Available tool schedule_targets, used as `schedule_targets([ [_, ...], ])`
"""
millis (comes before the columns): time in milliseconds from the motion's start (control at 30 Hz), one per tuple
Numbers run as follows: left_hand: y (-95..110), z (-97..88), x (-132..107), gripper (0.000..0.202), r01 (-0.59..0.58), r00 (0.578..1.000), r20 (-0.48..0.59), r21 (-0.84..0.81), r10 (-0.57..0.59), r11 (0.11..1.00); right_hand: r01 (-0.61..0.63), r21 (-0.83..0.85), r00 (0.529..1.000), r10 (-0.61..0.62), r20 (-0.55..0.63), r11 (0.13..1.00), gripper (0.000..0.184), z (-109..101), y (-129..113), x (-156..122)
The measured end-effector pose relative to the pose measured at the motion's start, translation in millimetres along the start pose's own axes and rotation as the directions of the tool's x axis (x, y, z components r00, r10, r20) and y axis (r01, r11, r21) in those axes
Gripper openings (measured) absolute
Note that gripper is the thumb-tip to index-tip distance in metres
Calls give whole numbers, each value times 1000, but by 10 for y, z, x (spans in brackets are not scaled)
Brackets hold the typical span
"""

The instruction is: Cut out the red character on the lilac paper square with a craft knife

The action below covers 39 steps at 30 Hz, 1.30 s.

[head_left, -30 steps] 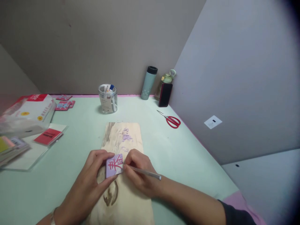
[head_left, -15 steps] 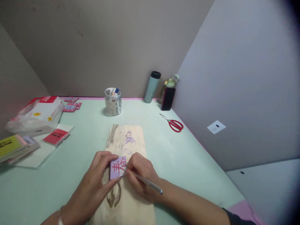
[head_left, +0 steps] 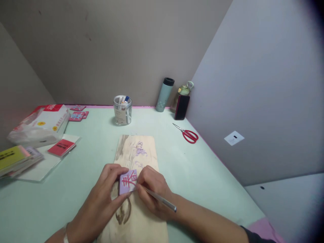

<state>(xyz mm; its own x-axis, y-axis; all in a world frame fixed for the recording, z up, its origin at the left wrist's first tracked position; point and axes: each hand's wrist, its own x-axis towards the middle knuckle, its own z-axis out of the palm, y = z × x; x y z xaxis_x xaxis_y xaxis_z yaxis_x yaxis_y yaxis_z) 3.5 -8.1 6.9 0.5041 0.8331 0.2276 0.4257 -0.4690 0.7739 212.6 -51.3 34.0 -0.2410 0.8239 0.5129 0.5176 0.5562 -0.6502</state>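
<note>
My left hand [head_left: 101, 202] grips a small purple square block [head_left: 128, 181] with a red carved character on top, thumb and fingers closed on its edges. My right hand [head_left: 152, 190] holds a thin metal tool [head_left: 159, 198] like a pen, its tip against the block's right side. Both hands rest on a pale wooden board [head_left: 135, 189] lying lengthwise on the light green table [head_left: 177, 162]. Purple shavings [head_left: 140, 150] lie on the board's far end.
A clear jar of tubes [head_left: 123, 110] stands behind the board. Red scissors [head_left: 188, 134], a teal flask [head_left: 164, 94], a bottle and a dark phone [head_left: 181, 107] sit at the right wall. A plastic packet [head_left: 40, 125], red cards and stacked booklets [head_left: 15, 158] lie at left.
The view has shifted slightly, so everything sits a bit lower and further right in the picture. The hands keep the same grip on the block and tool, with the tool's tip moving only slightly.
</note>
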Motion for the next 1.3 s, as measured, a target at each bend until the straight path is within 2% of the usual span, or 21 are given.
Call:
schedule_targets([
  [133, 16, 9, -10, 33, 0, 1000, 3, -21, 0, 1000, 98, 6, 995, -98, 2, 995, 15, 32, 3, -5],
  [200, 18, 9, -20, 33, 2, 1000, 10, -29, -1, 1000, 107, 20, 994, -106, -23, 994, 14, 40, -11, -14],
  [400, -4, 3, -13, 35, 4, 1000, 9, -17, -4, 1000, -119, 125, 986, 132, -102, 985, 12, -14, -104, -29],
  [500, -23, 4, 1, 35, -4, 1000, 4, -6, 4, 1000, -275, 198, 946, 302, -120, 941, 13, -33, -104, -13],
  [600, -24, -1, 2, 36, -8, 1000, -5, -4, 8, 1000, -338, 283, 912, 387, -136, 898, 11, -37, -59, 5],
  [800, 11, -25, -20, 39, -17, 1000, -17, -4, 17, 1000, -343, 387, 895, 423, -141, 856, 25, -46, 36, 38],
  [933, 7, -23, -25, 44, -34, 999, -31, -35, 33, 999, -364, 312, 892, 425, -155, 878, 15, -41, 62, 71],
  [1133, -10, -27, -17, 43, -60, 998, -13, -42, 59, 997, -394, 293, 911, 413, -4, 871, 14, -28, 59, 69],
  [1300, 29, -37, -7, 46, -78, 997, 12, -29, 79, 996, -392, 289, 913, 407, 9, 874, 13, -28, 62, 66],
])
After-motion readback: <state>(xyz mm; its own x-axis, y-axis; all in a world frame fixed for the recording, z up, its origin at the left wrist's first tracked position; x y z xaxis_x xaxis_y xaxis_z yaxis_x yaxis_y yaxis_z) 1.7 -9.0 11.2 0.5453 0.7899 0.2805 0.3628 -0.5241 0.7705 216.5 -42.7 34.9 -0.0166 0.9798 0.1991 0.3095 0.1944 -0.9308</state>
